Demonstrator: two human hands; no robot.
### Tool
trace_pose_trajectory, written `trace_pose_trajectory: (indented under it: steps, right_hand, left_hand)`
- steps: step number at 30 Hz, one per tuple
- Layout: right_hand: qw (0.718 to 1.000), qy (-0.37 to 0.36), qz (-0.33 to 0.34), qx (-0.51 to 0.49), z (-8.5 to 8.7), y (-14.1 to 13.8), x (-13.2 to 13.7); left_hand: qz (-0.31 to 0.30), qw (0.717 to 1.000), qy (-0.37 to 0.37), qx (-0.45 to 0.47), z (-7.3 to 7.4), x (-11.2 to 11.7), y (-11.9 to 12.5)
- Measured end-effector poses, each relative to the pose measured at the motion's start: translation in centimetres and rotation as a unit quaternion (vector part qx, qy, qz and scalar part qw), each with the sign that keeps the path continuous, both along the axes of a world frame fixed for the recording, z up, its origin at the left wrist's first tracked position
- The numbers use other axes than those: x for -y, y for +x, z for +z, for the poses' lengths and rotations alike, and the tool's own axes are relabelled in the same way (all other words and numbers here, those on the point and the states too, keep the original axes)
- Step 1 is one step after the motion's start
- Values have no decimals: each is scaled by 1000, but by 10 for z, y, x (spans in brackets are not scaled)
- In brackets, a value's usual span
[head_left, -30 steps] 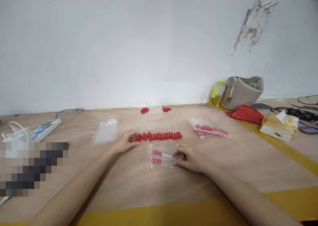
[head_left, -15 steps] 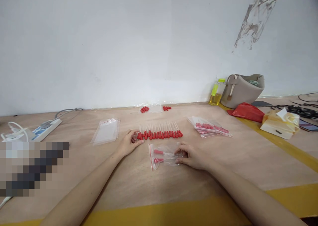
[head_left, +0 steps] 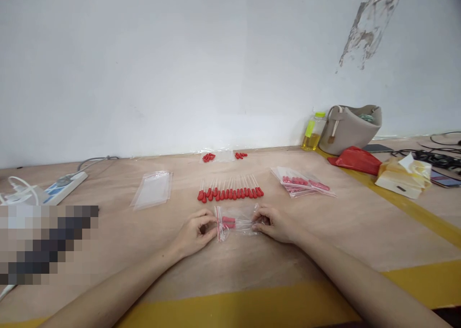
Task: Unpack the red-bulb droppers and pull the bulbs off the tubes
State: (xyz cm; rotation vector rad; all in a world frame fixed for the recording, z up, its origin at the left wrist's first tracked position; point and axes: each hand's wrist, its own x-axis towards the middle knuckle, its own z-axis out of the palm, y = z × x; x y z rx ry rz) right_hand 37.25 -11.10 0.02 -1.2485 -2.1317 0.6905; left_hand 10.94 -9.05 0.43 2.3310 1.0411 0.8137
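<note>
1. Pinching the plain end of a clear bag (head_left: 239, 216), the right hand (head_left: 264, 221) has its thumb and fingers drawn close together.
2. Curled at the bag's other end is the left hand (head_left: 209, 224), its fingertips touching the edge with the red strip (head_left: 218, 224); from where I stand I can't tell whether they grip it or only rest there.
3. That bag lies between the two hands, its long axis running left to right, so neither hand is nearer. Inside are two droppers (head_left: 228, 225), red bulbs toward the left hand and thin stems toward the right.
4. Just beyond the bag, a row of droppers (head_left: 230, 193) lies side by side, stems toward the wall (head_left: 162, 68).
5. Off to the left is a stack of flat bags (head_left: 153, 191); to the right, a pile of filled bags (head_left: 306, 184).
6. Brown covering spreads over the table (head_left: 201, 280), with yellow tape (head_left: 234, 306) along the near edge.
7. Farther out, a power strip (head_left: 68, 186) sits left; a bottle (head_left: 312, 133) and a handbag (head_left: 349, 131) stand right, by the wall.
</note>
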Motion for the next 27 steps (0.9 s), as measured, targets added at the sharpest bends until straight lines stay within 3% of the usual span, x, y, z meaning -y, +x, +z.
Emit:
trace_pose_trajectory:
  steps: [3, 9, 20, 27]
  right_hand:
    - [1000, 3, 4, -4, -3, 0, -1]
    - [998, -15, 44, -33, -7, 2, -4]
    - [998, 33, 46, 8, 1, 0, 0]
    - [998, 43, 43, 11, -1, 1, 0]
  left_hand:
    - [21, 998, -40, 34, 0, 2, 9]
    - [-63, 993, -96, -7, 10, 2, 15]
    - [-80, 990, 67, -96, 4, 6, 12]
    - [-81, 991, 36, -99, 8, 11, 11]
